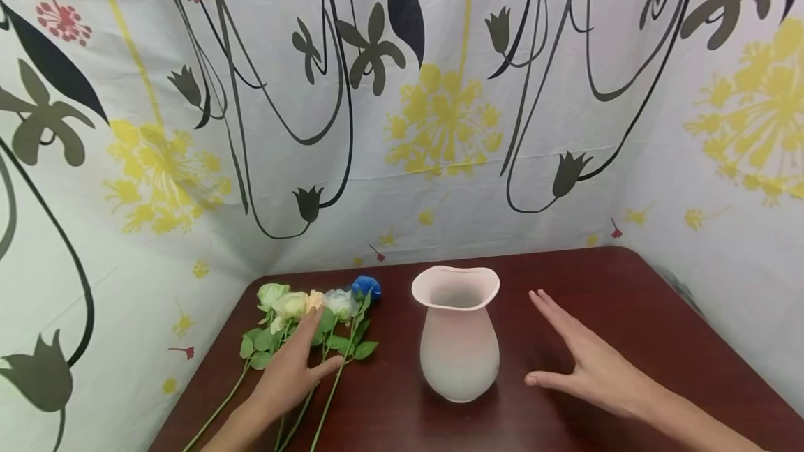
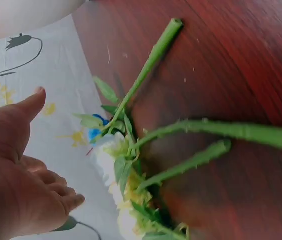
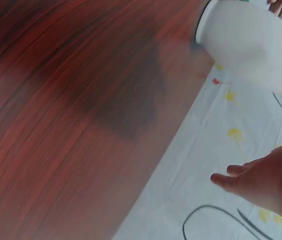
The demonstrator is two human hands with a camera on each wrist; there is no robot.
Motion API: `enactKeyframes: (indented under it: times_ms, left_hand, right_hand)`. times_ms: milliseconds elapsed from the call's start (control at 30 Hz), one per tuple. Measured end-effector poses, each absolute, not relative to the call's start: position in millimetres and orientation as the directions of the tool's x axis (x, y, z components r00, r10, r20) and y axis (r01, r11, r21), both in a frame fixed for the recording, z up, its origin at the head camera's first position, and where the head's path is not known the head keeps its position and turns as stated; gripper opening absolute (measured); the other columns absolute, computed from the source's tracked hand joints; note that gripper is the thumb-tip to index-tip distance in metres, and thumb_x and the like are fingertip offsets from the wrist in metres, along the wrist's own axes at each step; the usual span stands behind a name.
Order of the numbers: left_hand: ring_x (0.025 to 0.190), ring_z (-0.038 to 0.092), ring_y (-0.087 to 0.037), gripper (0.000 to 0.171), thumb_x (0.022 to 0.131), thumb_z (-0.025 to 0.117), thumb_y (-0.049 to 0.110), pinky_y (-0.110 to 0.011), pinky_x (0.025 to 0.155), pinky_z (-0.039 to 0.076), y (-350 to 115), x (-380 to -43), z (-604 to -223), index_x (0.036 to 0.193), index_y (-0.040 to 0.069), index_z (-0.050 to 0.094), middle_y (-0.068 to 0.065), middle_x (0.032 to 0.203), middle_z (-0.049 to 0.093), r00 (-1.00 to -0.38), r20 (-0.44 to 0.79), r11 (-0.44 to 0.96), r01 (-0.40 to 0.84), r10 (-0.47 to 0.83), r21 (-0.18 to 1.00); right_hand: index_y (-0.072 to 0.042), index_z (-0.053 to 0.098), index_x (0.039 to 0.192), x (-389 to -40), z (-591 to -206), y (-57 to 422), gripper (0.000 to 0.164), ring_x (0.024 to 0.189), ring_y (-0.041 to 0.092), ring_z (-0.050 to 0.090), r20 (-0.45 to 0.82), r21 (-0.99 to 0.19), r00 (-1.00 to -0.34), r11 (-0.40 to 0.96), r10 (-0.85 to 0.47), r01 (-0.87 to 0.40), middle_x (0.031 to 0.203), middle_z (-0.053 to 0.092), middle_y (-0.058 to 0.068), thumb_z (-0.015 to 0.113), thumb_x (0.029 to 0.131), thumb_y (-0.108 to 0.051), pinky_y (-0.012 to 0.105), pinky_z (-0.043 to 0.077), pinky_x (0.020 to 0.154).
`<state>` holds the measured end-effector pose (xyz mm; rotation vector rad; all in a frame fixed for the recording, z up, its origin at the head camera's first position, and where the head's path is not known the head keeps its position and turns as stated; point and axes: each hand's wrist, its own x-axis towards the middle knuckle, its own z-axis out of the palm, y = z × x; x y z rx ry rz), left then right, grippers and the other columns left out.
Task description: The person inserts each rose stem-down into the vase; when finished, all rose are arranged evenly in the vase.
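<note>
A pale pink and white vase (image 1: 460, 354) with a wavy flared rim stands upright on the dark red table. Left of it lie several artificial roses, among them a blue rose (image 1: 366, 287), a pale blue rose (image 1: 340, 304) and a light green rose (image 1: 273, 296), their green stems (image 2: 153, 60) pointing toward the near edge. My left hand (image 1: 285, 375) hovers over the roses with fingers extended and thumb spread, holding nothing. To the right of the vase, my right hand (image 1: 597, 372) is held in the air, thumb and fingers apart, not touching the vase.
The wood-grain table (image 1: 553, 270) has a rounded far right corner. Behind it and on both sides hangs a white curtain (image 1: 264, 159) printed with flowers and dark stems.
</note>
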<state>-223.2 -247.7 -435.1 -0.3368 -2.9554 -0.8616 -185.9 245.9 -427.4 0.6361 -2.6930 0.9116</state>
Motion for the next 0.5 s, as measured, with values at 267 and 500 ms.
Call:
enactKeyframes:
  times_ms: [267, 500]
  left_hand:
    - [0.142, 0.051, -0.043, 0.079, 0.096, 0.082, 0.025, -0.061, 0.110, 0.048, -232.1, -235.6, -448.4, 0.163, 0.012, 0.043, -0.018, 0.162, 0.047, -0.974, 0.198, 0.663, 0.219, 0.108, 0.716]
    - [0.128, 0.065, -0.037, 0.052, 0.098, 0.078, 0.009, -0.046, 0.101, 0.058, -220.3, -244.7, -462.0, 0.147, 0.003, 0.062, -0.020, 0.144, 0.064, -0.983, 0.173, 0.480, 0.181, 0.061, 0.858]
  right_hand:
    - [-0.034, 0.029, 0.169, -194.7, -424.3, 219.8, 0.109, 0.142, 0.038, 0.053, 0.375, -0.652, -0.863, 0.565, -0.337, -0.505, 0.166, 0.044, 0.005, 0.094, 0.082, -0.042, 0.048, 0.052, 0.108]
    - [-0.016, 0.046, 0.162, -206.3, -429.8, 202.4, 0.091, 0.142, 0.018, 0.054, 0.371, -0.816, -0.844, 0.297, -0.387, -0.495, 0.161, 0.050, 0.004, 0.093, 0.084, -0.018, 0.024, 0.047, 0.109]
